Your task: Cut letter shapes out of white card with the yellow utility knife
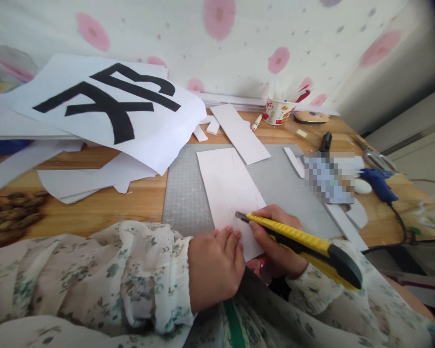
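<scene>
White board, centre, slanting lengthwise upper-left.
Right hand clamped on cutter; left hand on lower end, grip unclear.

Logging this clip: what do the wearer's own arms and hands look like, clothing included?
The left hand and right hand show no gloves. Both arms wear loose, off-white fabric sleeves printed with grey-green leaves and flowers: the left sleeve gathers into a ruffled cuff at the wrist, and the right sleeve matches in print.
</scene>
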Tool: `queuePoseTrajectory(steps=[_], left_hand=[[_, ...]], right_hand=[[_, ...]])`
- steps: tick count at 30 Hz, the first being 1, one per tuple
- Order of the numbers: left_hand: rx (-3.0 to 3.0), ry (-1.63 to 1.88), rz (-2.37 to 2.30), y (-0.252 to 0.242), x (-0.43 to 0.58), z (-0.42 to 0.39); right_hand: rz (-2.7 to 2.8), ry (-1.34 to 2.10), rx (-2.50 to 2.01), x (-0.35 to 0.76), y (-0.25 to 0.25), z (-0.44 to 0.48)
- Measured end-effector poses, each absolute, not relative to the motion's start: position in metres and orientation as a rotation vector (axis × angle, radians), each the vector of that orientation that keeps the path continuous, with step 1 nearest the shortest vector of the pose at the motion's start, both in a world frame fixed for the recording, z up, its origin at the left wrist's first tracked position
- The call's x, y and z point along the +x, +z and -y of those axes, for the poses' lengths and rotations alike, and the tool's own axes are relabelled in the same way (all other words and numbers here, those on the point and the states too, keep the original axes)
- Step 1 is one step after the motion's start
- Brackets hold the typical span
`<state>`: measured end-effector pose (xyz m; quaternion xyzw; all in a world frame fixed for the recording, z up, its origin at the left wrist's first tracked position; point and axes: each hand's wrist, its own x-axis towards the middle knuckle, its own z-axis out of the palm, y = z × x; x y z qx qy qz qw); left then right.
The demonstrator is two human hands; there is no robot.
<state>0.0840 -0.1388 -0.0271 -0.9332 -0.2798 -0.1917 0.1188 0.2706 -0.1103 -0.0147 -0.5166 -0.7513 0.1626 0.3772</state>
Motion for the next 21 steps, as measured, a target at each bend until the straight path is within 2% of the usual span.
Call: queuePoseTrajectory(steps=[18, 21], left_hand=[[-2.719, -0.606, 0.781, -0.022, 0.085, 0.134], [-2.697, -0.609, 0.766, -0.023, 0.084, 0.134]], right_hand=[[2.056, 0.170, -1.394, 0.300, -0.001, 0.152], [2.048, 0.269, -1.409, 0.312, -0.002, 0.161]])
